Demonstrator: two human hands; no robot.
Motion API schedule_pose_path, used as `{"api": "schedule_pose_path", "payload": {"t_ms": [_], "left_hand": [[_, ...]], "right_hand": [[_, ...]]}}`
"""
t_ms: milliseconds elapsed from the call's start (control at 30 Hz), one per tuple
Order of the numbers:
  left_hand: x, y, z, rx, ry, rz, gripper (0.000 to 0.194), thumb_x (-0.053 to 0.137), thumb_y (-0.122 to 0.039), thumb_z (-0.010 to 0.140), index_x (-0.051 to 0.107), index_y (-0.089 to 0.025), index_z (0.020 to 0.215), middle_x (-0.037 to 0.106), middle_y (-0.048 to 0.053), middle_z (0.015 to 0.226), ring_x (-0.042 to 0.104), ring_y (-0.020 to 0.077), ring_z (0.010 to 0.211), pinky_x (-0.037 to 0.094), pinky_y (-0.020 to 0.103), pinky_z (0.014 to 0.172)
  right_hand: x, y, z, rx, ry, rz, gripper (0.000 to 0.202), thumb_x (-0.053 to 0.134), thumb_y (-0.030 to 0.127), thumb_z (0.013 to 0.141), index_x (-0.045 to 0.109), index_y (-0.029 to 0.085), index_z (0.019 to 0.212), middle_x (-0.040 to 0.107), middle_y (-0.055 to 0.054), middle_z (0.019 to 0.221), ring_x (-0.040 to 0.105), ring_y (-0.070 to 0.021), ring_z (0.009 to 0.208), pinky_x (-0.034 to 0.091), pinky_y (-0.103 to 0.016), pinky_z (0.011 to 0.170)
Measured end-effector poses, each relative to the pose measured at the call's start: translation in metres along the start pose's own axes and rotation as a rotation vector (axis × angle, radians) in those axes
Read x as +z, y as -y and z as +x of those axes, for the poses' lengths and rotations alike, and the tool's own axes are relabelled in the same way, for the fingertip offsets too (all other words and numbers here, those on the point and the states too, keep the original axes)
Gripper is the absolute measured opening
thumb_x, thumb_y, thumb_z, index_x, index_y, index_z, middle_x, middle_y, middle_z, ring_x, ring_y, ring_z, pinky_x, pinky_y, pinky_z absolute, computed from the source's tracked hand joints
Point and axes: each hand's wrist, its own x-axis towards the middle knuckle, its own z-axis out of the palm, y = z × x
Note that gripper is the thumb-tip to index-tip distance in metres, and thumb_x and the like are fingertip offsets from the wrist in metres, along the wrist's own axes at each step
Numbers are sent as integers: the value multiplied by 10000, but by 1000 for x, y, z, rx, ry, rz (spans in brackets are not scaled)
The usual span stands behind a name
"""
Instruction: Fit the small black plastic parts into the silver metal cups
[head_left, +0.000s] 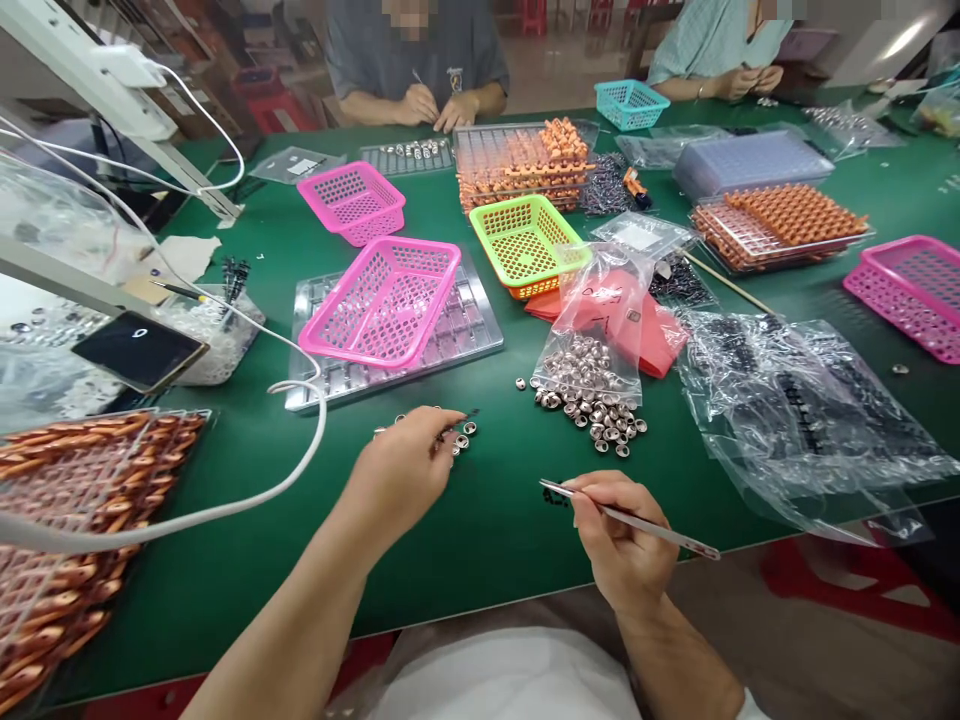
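Note:
My right hand [630, 535] grips a pair of metal tweezers [660, 528], their tips pointing left over a small cluster of black parts [555, 495] on the green table. My left hand [405, 470] is closed beside a few small round metal caps [462, 440]. A small dark piece [472, 413] shows at its fingertips; whether the fingers hold it is unclear. Farther up lies a heap of similar metal caps [589, 385], partly inside a clear plastic bag [607, 270].
Pink baskets [381, 302] and a lime basket [529, 240] stand beyond my hands, one pink basket on a metal tray [480, 310]. Bagged black parts [810, 400] lie right. Orange parts [90, 520] and a white cable [247, 495] are left. Two people sit opposite.

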Motion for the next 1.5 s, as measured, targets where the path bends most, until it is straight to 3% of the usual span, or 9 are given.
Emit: {"api": "schedule_pose_path", "payload": {"t_ms": [133, 333, 533, 700, 867, 1100, 1233, 1367, 1500], "left_hand": [[23, -27, 25, 115, 85, -44, 268, 555, -303, 941, 722, -217, 1133, 773, 70, 1092, 731, 266, 945, 567, 360, 845], [50, -28, 76, 69, 13, -52, 305, 576, -257, 934, 673, -165, 1209, 735, 117, 1155, 711, 271, 971, 561, 378, 870], [56, -34, 96, 90, 65, -61, 224, 639, -257, 893, 717, -155, 1077, 723, 124, 1115, 698, 267, 987, 548, 356, 882], [54, -34, 101, 92, 94, -64, 144, 648, -228, 866, 713, -155, 972, 714, 116, 1046, 698, 249, 917, 545, 331, 823], [47, -38, 84, 89, 105, -82, 162, 615, -263, 880, 682, -160, 986, 736, 95, 928, 692, 242, 800, 527, 324, 718], [39, -43, 19, 115, 169, -203, 102, 597, -287, 905, 638, -204, 948, 751, 2, 792, 670, 153, 613, 498, 254, 588], [48, -39, -7, 169, 49, -91, 110, 578, -230, 910, 645, -200, 992, 786, 30, 869, 723, 183, 696, 524, 272, 616], [59, -36, -16, 280, -100, 1, 131, 564, -208, 922, 647, -188, 1022, 791, 54, 888, 752, 210, 777, 547, 282, 638], [64, -35, -18, 317, -116, 17, 121, 556, -199, 929, 638, -189, 1018, 785, 54, 883, 750, 204, 779, 549, 273, 625]], "right_hand": [[-13, 6, -1, -53, -11, -10, 291, 673, 9, 837, 665, 235, 1020, 748, -45, 920, 726, -170, 771, 567, -224, 477], [-20, -10, 0, 35, -70, -71, 157, 682, 83, 865, 668, 217, 946, 739, -52, 896, 719, -170, 754, 575, -231, 473], [-19, -14, 0, 30, -44, -80, 157, 684, 84, 861, 668, 214, 948, 746, -55, 909, 710, -157, 674, 569, -230, 448], [-19, -13, 1, 19, -5, -70, 185, 678, 66, 859, 665, 219, 961, 747, -49, 906, 736, -178, 761, 608, -251, 522], [-19, -13, 0, 17, -10, -69, 186, 678, 69, 860, 661, 219, 967, 748, -51, 903, 737, -181, 773, 611, -254, 529], [-20, -12, 2, 68, -44, -63, 130, 688, 112, 868, 663, 217, 939, 752, -52, 906, 715, -164, 691, 601, -261, 500], [-16, -3, 4, 94, -53, -35, 121, 681, 108, 875, 659, 216, 927, 749, -43, 887, 703, -152, 652, 607, -267, 511], [-6, 7, 1, 66, 4, -38, 149, 679, 98, 877, 660, 225, 954, 756, -53, 892, 720, -168, 698, 626, -285, 538], [4, 5, -3, 67, 46, -77, 149, 682, 111, 879, 655, 229, 966, 753, -57, 899, 732, -181, 762, 631, -280, 544]]}}
